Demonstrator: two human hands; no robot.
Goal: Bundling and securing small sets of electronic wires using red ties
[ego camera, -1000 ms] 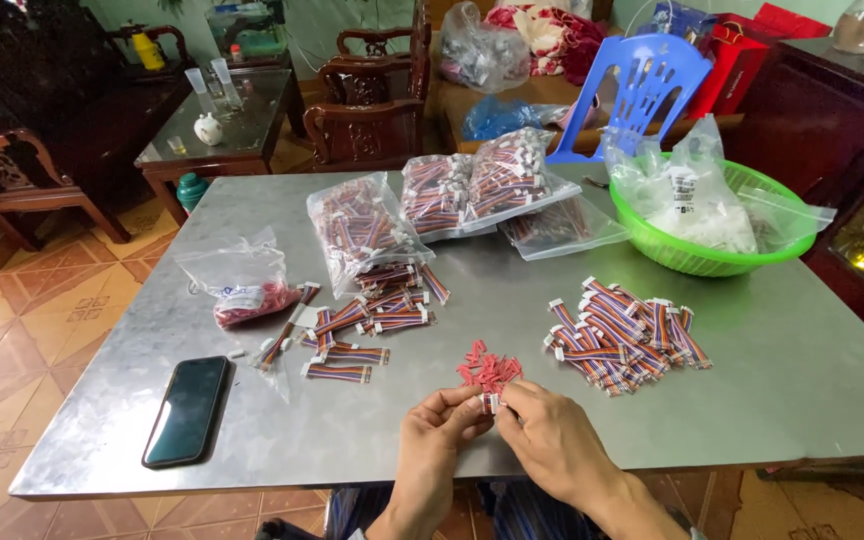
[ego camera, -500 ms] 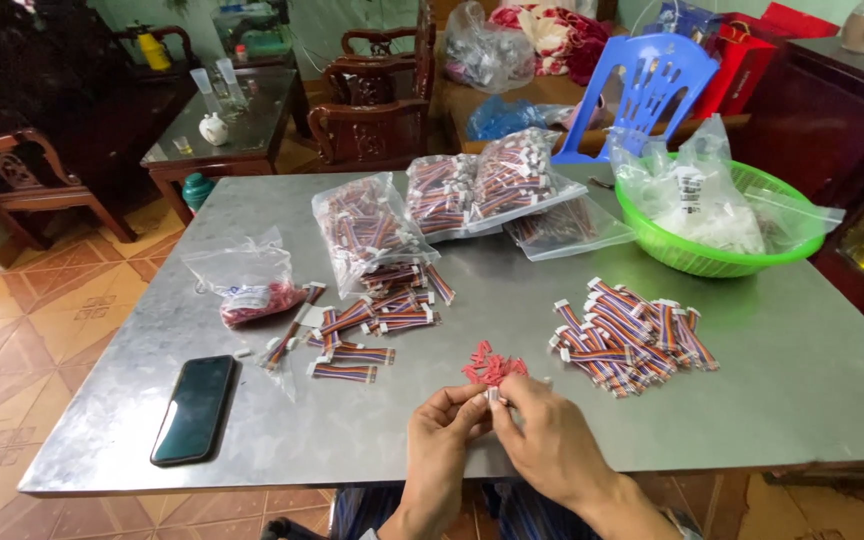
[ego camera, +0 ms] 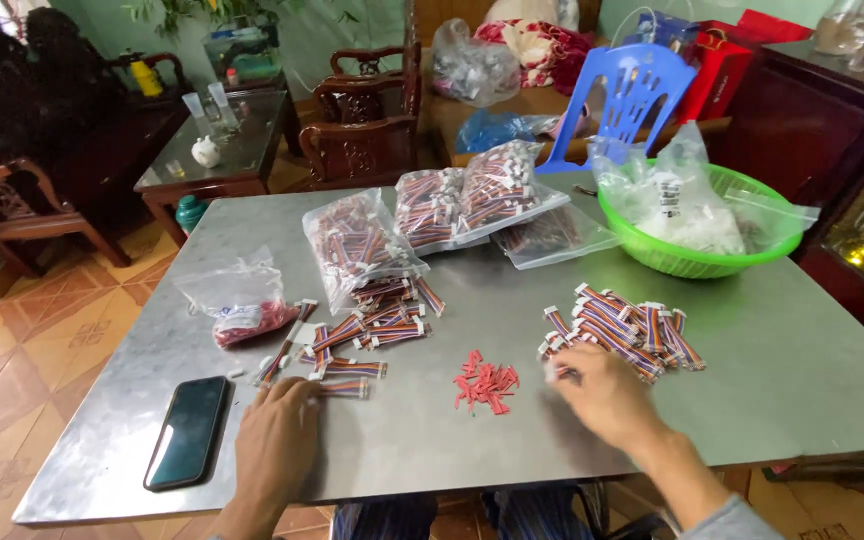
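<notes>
My left hand (ego camera: 277, 440) lay palm down on the metal table (ego camera: 772, 370), fingers spread loosely and closed on nothing, its fingertips touching the nearest short ribbon cable (ego camera: 345, 388) of the left cable pile (ego camera: 367, 325). That pile fanned out just beyond the hand, so a single piece could be drawn off without lifting the wrist. My right hand (ego camera: 602, 395) rested on the near edge of the right cable pile (ego camera: 622, 325); its fingers were curled over the cable ends, and I could not tell whether they pinched one. Between the two hands, slightly ahead of them, sat the small heap of red clips (ego camera: 485, 381), equally reachable from either side. A black phone (ego camera: 188, 431) lay face up just left of my left hand, clear of the working area. Bagged cables (ego camera: 452, 205) were stacked well beyond both hands, and a green basket (ego camera: 697, 262) of clear bags stood far ahead of the right hand.
</notes>
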